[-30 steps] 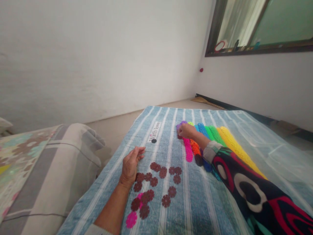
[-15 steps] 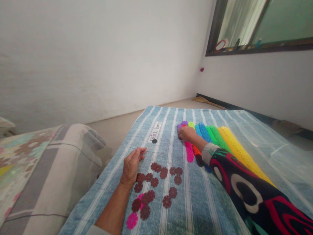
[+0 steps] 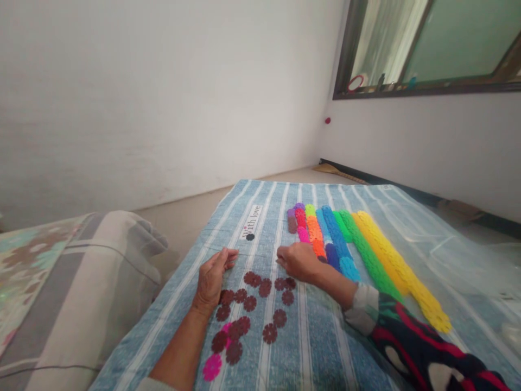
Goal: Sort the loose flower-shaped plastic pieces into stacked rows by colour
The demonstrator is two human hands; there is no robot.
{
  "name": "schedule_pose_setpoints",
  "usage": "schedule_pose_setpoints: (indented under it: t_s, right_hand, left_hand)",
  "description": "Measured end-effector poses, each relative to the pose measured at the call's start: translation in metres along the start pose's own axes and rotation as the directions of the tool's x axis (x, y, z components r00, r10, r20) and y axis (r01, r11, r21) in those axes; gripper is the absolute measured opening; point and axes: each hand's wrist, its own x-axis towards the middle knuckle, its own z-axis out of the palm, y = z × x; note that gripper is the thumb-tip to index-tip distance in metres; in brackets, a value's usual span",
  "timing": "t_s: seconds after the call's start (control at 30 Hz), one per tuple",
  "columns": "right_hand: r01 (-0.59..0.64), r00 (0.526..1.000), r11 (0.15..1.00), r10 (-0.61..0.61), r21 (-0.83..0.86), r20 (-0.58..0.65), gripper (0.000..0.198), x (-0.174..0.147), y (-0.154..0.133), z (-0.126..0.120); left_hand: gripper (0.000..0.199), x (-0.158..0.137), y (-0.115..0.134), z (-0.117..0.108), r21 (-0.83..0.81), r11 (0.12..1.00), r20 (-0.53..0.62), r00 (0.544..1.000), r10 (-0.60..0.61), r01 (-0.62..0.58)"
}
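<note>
My left hand (image 3: 212,279) rests on the striped cloth, fingers stretched forward and slightly bent, its heel beside the scattered brown flower-shaped discs (image 3: 250,303). No object shows in it. My right hand (image 3: 299,262) is over the cloth, between those discs and the coloured rows, with its fingers curled together; anything they pinch is hidden. Beyond it lies a short row of purple discs with a brown end (image 3: 292,224), beside a red and pink row (image 3: 301,222). The hand and forearm cover the near ends of some rows. Two pink discs (image 3: 212,367) lie among the nearest brown ones.
Orange, blue (image 3: 334,233), green (image 3: 368,260) and yellow (image 3: 401,266) disc rows lie to the right. A black disc (image 3: 250,237) sits by the "With love" print. Clear plastic (image 3: 443,233) lies at the right; a cloth-covered seat or bed (image 3: 109,271) stands left.
My right hand has come back from the end of the purple row, towards me and a little left. A brown end of that row now shows. My left hand stays nearly still; the view shifted slightly.
</note>
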Motion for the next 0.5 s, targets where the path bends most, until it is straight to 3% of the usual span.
schedule_pose_setpoints:
  t_s: [0.2,0.37,0.5]
  right_hand:
    - [0.078,0.997,0.991,-0.078,0.106,-0.006,0.024,-0.059,-0.015,0.019]
    - [0.024,0.998,0.942,-0.003,0.335,-0.064,0.023,-0.095,0.001,0.038]
    - [-0.039,0.997,0.838,0.067,0.544,-0.032,0.017,-0.115,0.013,0.050]
  left_hand:
    - [0.056,-0.003,0.006,0.000,0.190,0.980,0.084,0.995,0.048,-0.063]
    - [0.048,-0.009,0.012,0.002,0.300,0.945,0.164,0.983,0.087,-0.133]
    - [0.040,-0.010,0.009,0.003,0.364,0.911,0.208,0.970,0.123,-0.194]
